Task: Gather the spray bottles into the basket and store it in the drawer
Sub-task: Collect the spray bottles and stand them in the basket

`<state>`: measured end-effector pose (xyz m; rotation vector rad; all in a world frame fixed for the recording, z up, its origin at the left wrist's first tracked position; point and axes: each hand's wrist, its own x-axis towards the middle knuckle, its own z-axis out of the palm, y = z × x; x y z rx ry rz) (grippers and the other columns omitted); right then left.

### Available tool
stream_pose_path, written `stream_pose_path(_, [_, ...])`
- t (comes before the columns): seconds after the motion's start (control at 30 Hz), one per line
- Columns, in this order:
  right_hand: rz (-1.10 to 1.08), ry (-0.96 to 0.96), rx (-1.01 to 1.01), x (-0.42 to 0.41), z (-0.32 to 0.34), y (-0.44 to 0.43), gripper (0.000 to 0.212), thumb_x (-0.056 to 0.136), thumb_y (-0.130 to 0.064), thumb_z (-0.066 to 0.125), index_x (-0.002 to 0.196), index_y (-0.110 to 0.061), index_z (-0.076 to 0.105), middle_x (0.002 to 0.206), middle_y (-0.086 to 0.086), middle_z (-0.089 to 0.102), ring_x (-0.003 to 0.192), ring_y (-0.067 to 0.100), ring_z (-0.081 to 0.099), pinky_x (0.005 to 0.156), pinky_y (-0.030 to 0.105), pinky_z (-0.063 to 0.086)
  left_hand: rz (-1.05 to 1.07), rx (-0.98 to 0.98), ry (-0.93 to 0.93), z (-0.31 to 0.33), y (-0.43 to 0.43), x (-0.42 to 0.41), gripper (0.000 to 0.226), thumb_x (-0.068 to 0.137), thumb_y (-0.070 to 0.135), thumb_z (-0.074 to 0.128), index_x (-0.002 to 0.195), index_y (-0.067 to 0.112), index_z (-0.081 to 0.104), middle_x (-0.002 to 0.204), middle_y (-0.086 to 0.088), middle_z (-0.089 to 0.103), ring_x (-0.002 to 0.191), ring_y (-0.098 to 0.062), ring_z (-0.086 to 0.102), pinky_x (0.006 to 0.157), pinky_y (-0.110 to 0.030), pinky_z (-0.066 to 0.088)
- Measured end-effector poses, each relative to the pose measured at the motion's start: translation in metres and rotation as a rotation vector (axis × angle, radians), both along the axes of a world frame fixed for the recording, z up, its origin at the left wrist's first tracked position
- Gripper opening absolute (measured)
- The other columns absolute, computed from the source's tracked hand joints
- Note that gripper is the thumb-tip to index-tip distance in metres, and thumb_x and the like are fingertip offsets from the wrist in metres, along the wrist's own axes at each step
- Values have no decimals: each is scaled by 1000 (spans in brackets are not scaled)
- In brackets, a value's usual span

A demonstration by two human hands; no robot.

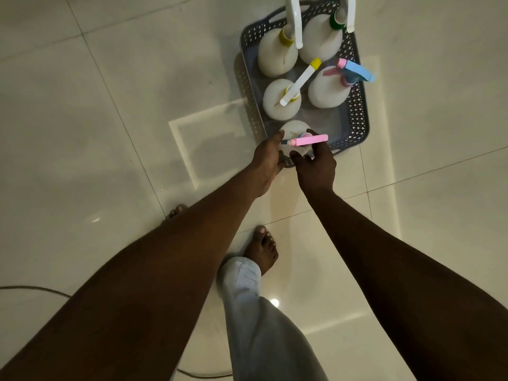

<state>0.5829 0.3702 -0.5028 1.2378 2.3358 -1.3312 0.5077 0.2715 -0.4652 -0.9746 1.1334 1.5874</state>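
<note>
A grey perforated basket point(357, 116) stands on the tiled floor and holds several white spray bottles. At its near end is a bottle with a pink spray head point(295, 127). My left hand point(268, 158) presses against that bottle's left side, thumb up. From the right, my right hand point(316, 163) wraps thumb and fingers around it under the pink head. Behind it stand a yellow-nozzled bottle point(277, 105), a blue-and-pink-headed bottle point(327, 92), a yellow-collared bottle point(275, 56) and a green-collared bottle point(319, 39). No drawer is in view.
My bare right foot point(262, 248) and a light trouser leg point(255, 312) are just below the basket; toes of the other foot point(177, 210) show behind my left forearm. A dark cable point(41, 290) runs across the glossy floor at the lower left.
</note>
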Motion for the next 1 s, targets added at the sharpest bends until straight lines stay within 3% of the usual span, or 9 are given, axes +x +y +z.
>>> stream_pose_path(0.07, [-4,-24,-21,5,8,2,64,88,-13,81,147,-22,57,135,-9,67,119,7,58,90,4,50,5,-33,22,16,-3,1,47,111,27,42,152,5,47,142,-18,59,104,-23,64,72,-25,59])
stream_pose_path(0.17, [-121,-76,-47,17,42,0,65,91,-14,78,151,-18,54,152,1,61,135,12,54,111,32,53,-33,-96,58,47,-14,13,46,111,28,40,153,12,46,155,-12,51,132,-27,56,108,-35,47])
stream_pose_path(0.23, [-183,-118,-56,26,79,-7,56,94,-11,73,147,-16,60,150,3,63,131,10,56,116,39,50,-77,-153,71,77,-28,22,46,110,27,41,154,13,45,159,-10,48,145,-30,47,122,-43,37])
stream_pose_path(0.33, [-218,-98,-84,38,143,-24,41,96,-12,68,137,-17,68,142,2,69,133,16,61,115,41,50,-140,-185,157,131,-55,34,43,110,26,43,150,15,50,155,-7,52,142,-29,50,120,-48,40])
stream_pose_path(0.43, [-153,-12,-132,39,220,-48,31,99,-13,67,129,-16,73,132,1,74,129,17,65,113,39,51,-202,-235,271,199,-89,42,37,108,28,49,143,18,58,133,1,61,132,-26,57,115,-46,45])
stream_pose_path(0.63, [99,160,-296,22,370,-105,27,100,-12,69,126,-14,74,127,0,76,122,12,68,93,7,50,-218,-411,460,351,-161,47,36,104,35,56,139,25,63,135,1,66,126,-16,61,112,-45,50])
stream_pose_path(0.77, [229,205,-403,4,459,-150,27,99,-16,71,126,-19,75,125,-6,76,120,7,69,98,16,54,-165,-476,569,450,-212,52,36,104,34,55,137,23,64,141,1,66,133,-18,59,117,-49,45])
stream_pose_path(0.9, [393,182,-434,-7,524,-188,26,99,-18,69,125,-22,75,123,-5,77,119,13,70,107,43,57,-23,-524,588,524,-260,67,33,106,25,56,137,16,64,140,-2,65,134,-19,58,118,-49,43])
stream_pose_path(1.0, [492,162,-443,-12,559,-218,25,100,-17,68,123,-21,75,121,-1,77,118,21,71,106,53,56,81,-559,605,562,-295,82,34,106,25,57,137,13,65,140,-3,66,134,-19,59,118,-49,44])
